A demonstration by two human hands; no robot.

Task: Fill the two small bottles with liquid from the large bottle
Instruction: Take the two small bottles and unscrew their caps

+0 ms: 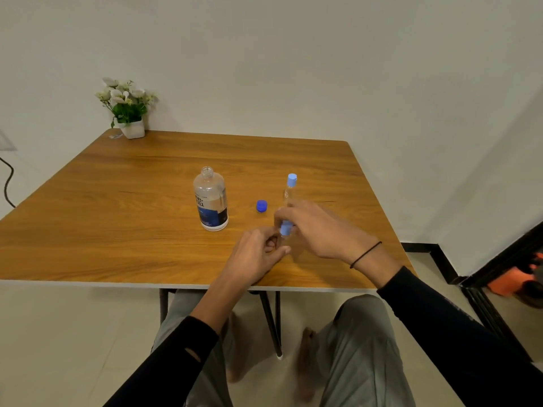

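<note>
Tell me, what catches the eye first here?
Two hands meet at the table's near edge, working a small bottle's light blue cap. Left of them stands the large bottle, open, its blue cap lying beside it. A capped small bottle stands just behind the hands.

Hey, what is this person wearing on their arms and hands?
Both hands, left and right, are bare. Long black sleeves cover both forearms, the left one with a small slit. A thin black cord bracelet circles the right wrist.
</note>
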